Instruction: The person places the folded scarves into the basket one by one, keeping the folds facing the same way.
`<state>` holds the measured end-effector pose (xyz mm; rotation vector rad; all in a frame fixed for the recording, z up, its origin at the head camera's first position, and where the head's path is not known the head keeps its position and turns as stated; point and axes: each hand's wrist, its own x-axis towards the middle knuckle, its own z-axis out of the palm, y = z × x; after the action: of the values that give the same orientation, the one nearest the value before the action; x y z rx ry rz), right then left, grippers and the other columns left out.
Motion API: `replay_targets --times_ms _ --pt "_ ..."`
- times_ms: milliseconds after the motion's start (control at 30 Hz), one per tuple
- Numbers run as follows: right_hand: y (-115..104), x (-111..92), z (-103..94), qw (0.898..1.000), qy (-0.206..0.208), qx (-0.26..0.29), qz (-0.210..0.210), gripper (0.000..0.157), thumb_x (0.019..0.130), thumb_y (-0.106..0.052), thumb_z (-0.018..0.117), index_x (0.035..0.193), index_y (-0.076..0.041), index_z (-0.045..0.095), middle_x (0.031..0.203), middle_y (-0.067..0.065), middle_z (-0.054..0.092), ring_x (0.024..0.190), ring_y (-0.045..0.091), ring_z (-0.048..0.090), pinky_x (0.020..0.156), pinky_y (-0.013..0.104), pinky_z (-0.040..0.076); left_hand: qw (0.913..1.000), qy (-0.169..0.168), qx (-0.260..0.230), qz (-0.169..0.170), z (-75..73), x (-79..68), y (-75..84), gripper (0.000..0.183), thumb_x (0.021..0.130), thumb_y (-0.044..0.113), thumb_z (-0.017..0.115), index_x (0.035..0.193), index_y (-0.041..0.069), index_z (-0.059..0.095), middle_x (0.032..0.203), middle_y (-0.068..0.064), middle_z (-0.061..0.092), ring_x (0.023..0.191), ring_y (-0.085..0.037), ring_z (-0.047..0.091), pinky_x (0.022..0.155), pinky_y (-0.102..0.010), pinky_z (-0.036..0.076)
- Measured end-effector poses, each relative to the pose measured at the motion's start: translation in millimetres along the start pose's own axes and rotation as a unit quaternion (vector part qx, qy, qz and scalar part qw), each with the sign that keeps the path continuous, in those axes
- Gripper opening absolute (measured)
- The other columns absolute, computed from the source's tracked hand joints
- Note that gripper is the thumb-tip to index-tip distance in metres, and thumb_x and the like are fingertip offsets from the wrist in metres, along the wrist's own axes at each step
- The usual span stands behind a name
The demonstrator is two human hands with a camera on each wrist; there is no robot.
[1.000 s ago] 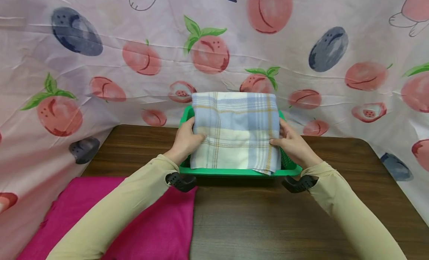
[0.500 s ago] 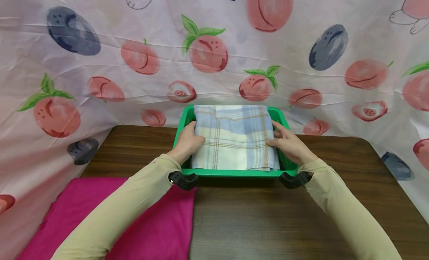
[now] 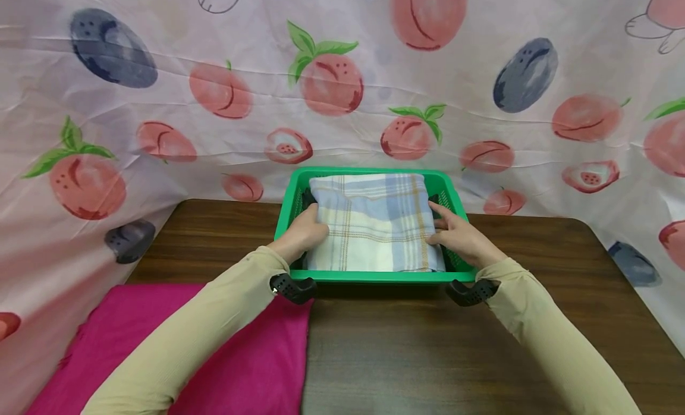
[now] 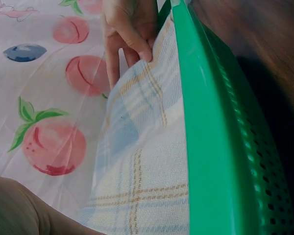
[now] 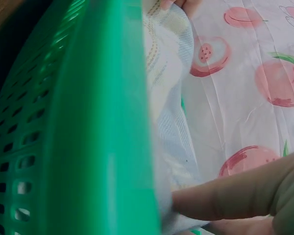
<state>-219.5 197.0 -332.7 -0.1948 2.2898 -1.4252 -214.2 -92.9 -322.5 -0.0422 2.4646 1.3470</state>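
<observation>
A folded plaid cloth [image 3: 369, 225] in white, pale blue and tan lies inside a green plastic basket [image 3: 374, 276]. My left hand [image 3: 302, 233] holds the cloth's left side, thumb on top and its other fingers mostly hidden down by the basket wall. On the opposite side, my right hand [image 3: 462, 236] holds the cloth's edge between thumb and fingers, its index finger stretched out. The right wrist view shows the right thumb [image 5: 220, 198] against the cloth [image 5: 171, 112]. In the left wrist view, the right hand [image 4: 130, 29] is at the cloth's far edge.
A magenta cloth [image 3: 251, 361] lies flat at the front left of the brown wooden table [image 3: 407, 349]. Behind the basket hangs a fruit-print curtain [image 3: 342, 141]. Something black [image 3: 307, 198] shows beside the plaid cloth inside the basket.
Both hands have lowered the plaid cloth into the basket; its far edge has dropped below the back rim, which now shows. The right hand's fingers have spread somewhat.
</observation>
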Motion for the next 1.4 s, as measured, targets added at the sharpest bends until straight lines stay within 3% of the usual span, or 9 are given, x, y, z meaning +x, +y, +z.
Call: replay_targets --times_ms 100,300,600,767,1033,1200,1400 --pt "1.5 -0.8 0.1 0.999 -0.008 -0.030 0.010 0.083 0.088 0.001 0.047 0.149 -0.015 -0.006 0.143 0.030 0.028 0.119 0.037 0.044 0.097 0.046 0.038 0.9997 -0.012 0.020 -0.001 1.3 0.5 0.3 0.068 0.090 0.002 0.032 0.148 0.004 -0.002 0.154 -0.018 0.011 0.140 -0.033 0.018 0.112 -0.048 0.024" --pt "1.1 -2.6 0.7 0.995 -0.032 -0.088 0.024 0.084 0.089 -0.006 0.051 0.148 -0.010 -0.008 0.143 0.032 0.027 0.122 0.038 0.042 0.099 0.048 0.038 0.9957 -0.045 0.080 -0.012 5.5 2.4 -1.0 0.066 0.093 0.010 0.029 0.147 0.002 -0.009 0.155 -0.018 0.001 0.143 -0.033 0.008 0.114 -0.047 0.018" --pt "-1.6 -7.1 0.7 0.991 -0.049 -0.112 0.046 0.087 0.092 -0.021 0.054 0.148 -0.013 -0.012 0.147 0.032 0.018 0.132 0.042 0.031 0.104 0.054 0.031 0.9878 -0.076 0.133 -0.028 4.9 -2.0 0.7 0.068 0.092 0.013 0.029 0.145 -0.003 -0.011 0.154 -0.020 0.010 0.141 -0.030 0.017 0.114 -0.042 0.020" --pt "-1.2 -11.1 1.3 0.991 -0.036 -0.115 0.052 0.087 0.091 -0.024 0.055 0.149 -0.014 -0.010 0.145 0.030 0.024 0.129 0.041 0.034 0.103 0.054 0.032 0.9894 -0.076 0.120 -0.029 2.9 -6.5 -0.4 0.069 0.092 0.015 0.031 0.145 -0.003 -0.009 0.154 -0.020 0.009 0.140 -0.029 0.018 0.114 -0.042 0.020" --pt "2.0 -24.8 4.2 0.992 -0.023 -0.123 0.026 0.080 0.093 -0.022 0.050 0.149 -0.013 -0.007 0.146 0.032 0.022 0.133 0.046 0.028 0.104 0.058 0.029 0.9902 -0.068 0.121 -0.018 -0.1 -13.3 -4.3 0.080 0.093 0.029 0.046 0.146 -0.003 -0.004 0.154 -0.019 0.009 0.142 -0.031 0.016 0.114 -0.045 0.021" --pt "2.7 -34.2 6.4 0.990 -0.003 -0.142 -0.014 0.076 0.093 -0.019 0.049 0.149 -0.008 -0.002 0.144 0.033 0.027 0.131 0.047 0.031 0.101 0.055 0.035 0.9886 -0.058 0.139 0.009 -5.5 -21.6 -9.5 0.081 0.094 0.031 0.047 0.145 -0.005 -0.004 0.154 -0.022 0.005 0.142 -0.034 0.010 0.114 -0.047 0.018" --pt "3.8 -45.1 12.6 0.983 0.040 -0.168 -0.057 0.070 0.093 -0.016 0.049 0.148 -0.003 0.007 0.141 0.031 0.034 0.128 0.046 0.036 0.099 0.055 0.037 0.9804 -0.022 0.176 0.086 -7.4 -37.2 -15.1 0.076 0.093 0.027 0.049 0.143 -0.011 0.007 0.150 -0.027 0.016 0.140 -0.037 0.019 0.113 -0.048 0.021"
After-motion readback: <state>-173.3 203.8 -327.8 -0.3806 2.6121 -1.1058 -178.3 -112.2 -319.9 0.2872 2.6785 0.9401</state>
